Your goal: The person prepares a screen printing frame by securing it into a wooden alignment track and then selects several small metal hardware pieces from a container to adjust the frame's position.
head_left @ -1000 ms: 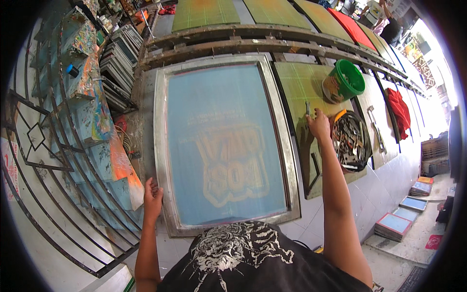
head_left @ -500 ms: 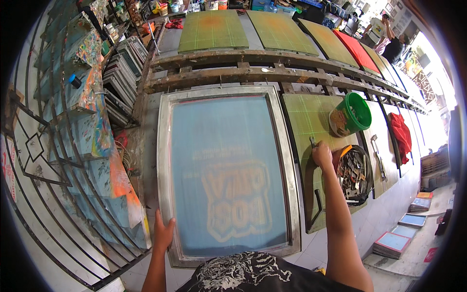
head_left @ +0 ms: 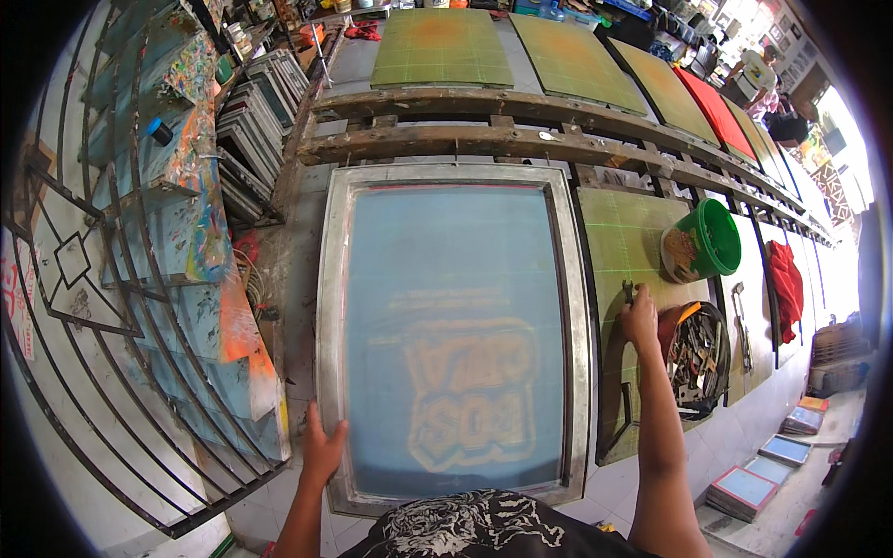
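screen frame (head_left: 330, 307): left hand (head_left: 323, 453) at edge; right hand (head_left: 641, 321) at metal tool (head_left: 629, 292); cannot tell either grip

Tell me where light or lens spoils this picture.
Head view: glare whites out the far right; head view: fisheye bows the black metal railing; head view: what looks like shadow darkens the near end of the rectangular silver-framed blue mesh screen; head view: corners go black.
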`<state>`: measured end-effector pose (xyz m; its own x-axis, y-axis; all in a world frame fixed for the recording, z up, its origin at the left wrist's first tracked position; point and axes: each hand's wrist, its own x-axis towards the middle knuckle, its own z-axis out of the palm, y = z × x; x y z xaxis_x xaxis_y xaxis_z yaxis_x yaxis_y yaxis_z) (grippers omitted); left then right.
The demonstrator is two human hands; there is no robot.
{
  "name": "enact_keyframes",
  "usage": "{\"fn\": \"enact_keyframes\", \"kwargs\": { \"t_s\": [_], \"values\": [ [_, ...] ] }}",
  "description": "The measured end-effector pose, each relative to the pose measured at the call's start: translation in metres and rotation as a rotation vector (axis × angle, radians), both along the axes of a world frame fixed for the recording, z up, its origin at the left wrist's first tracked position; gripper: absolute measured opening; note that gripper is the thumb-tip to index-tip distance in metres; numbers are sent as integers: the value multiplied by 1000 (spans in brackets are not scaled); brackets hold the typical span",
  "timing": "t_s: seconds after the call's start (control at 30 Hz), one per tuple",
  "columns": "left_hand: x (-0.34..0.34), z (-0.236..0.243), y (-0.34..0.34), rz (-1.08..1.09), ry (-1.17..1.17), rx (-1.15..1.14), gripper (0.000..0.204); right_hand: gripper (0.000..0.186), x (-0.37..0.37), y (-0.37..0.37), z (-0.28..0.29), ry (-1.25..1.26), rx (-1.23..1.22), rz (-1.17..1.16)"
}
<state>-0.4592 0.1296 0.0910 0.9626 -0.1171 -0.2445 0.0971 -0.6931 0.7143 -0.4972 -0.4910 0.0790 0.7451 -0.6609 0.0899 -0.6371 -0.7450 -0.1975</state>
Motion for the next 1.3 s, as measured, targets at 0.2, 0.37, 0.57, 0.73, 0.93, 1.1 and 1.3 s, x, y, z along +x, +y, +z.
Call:
{"fn": "enact_keyframes", "kwargs": {
  "t_s": [0.2, 0.37, 0.57, 0.73, 0.93, 1.1, 1.3],
  "values": [
    [6, 20, -14, 57, 142, -72, 72, 15, 25, -55, 19, -305, 686, 140],
    [3, 14, -13, 41, 71, 27, 75, 11, 126, -31, 94, -1001, 1352, 110],
    [7, 18, -18, 50, 101, 17, 77, 13, 253, -75, 57, -1139, 1381, 78],
    [3, 2, -8, 52, 102, 103, 78, 13, 297, -69, 23, -1126, 1369, 6],
    [2, 8, -10, 56, 105, 77, 78, 11, 305, -66, 14, -1051, 1367, 20],
    [-3, -7, -1, 52, 61, 101, 79, 10, 310, -60, 12, -964, 1392, 28],
    [-3, -2, -5, 74, 67, 111, 79, 22, 323, -62, 23, -774, 420, 185]
  ]
}}
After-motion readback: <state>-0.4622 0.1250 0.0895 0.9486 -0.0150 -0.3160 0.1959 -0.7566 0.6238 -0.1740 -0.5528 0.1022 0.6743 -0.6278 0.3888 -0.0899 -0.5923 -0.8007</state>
